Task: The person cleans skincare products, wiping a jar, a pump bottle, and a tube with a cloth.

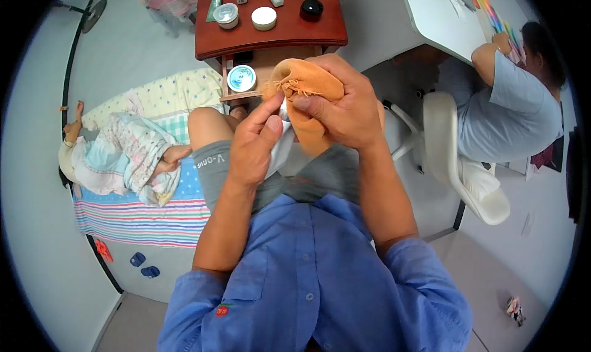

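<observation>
In front of my lap I hold up a piece of orange cloth (pixel 317 81) with frayed threads along one edge. My right hand (pixel 352 109) is closed round its folds, the thumb pressed on it just below the fringe. The fingers of my left hand (pixel 255 142) are bent, and the index fingertip touches the loose threads. A white piece of cloth (pixel 283 149) hangs from my left hand, beside the lower part of the orange cloth. Where the white piece begins is hidden behind the fingers.
Ahead stands a red-brown cabinet (pixel 215 41) with jars and tubes on top; its drawer holds a round tub (pixel 241 78). A person lies under a blanket (pixel 138 149) on floor mats at left. Another person sits on a white chair (pixel 443 136) at a desk, right.
</observation>
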### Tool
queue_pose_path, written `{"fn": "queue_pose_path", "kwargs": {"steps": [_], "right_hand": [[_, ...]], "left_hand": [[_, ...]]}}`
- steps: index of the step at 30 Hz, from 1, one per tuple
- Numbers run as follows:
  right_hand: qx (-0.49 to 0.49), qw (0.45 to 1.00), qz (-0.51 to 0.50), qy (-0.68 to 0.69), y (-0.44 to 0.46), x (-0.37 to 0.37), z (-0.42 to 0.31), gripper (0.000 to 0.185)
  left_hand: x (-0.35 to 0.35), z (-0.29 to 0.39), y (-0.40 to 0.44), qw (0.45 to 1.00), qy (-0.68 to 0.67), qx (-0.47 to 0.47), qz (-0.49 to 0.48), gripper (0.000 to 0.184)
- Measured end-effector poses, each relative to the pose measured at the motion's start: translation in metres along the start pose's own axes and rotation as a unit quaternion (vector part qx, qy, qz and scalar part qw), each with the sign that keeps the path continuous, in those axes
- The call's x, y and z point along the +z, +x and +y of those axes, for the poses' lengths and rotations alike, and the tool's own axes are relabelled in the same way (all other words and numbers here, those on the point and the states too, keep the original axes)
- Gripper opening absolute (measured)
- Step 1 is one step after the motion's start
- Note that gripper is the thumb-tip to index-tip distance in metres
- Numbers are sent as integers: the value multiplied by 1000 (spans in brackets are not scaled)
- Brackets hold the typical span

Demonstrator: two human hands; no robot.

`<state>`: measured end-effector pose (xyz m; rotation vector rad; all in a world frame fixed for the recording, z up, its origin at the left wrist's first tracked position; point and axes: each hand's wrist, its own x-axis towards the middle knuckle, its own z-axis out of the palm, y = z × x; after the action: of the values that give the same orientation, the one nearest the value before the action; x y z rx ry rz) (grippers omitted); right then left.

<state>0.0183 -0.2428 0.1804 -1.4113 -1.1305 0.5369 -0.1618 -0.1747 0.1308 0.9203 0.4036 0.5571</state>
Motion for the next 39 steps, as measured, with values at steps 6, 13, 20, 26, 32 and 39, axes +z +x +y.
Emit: {"fn": "queue_pose_path", "kwargs": {"steps": [6, 13, 20, 26, 32, 39], "right_hand": [[97, 974, 186, 80, -6, 20, -5, 39], [46, 969, 156, -187, -46, 64, 11, 48], [52, 965, 256, -8, -14, 31, 10, 43], [-73, 942, 263, -195, -7, 47, 18, 38], [-2, 982, 124, -141, -50, 66, 19, 37], [58, 950, 287, 110, -3, 44, 13, 49]], "left_hand": [[25, 6, 10, 994, -110, -19, 6, 58], [21, 12, 49, 988, -4, 83, 127, 50], [33, -1, 21, 997, -16, -18, 67, 45], [39, -4, 34, 993, -49, 22, 105, 45], [-9, 11, 58, 981, -148, 95, 83, 50], [19, 7, 35, 989, -134, 29, 53, 57]]}}
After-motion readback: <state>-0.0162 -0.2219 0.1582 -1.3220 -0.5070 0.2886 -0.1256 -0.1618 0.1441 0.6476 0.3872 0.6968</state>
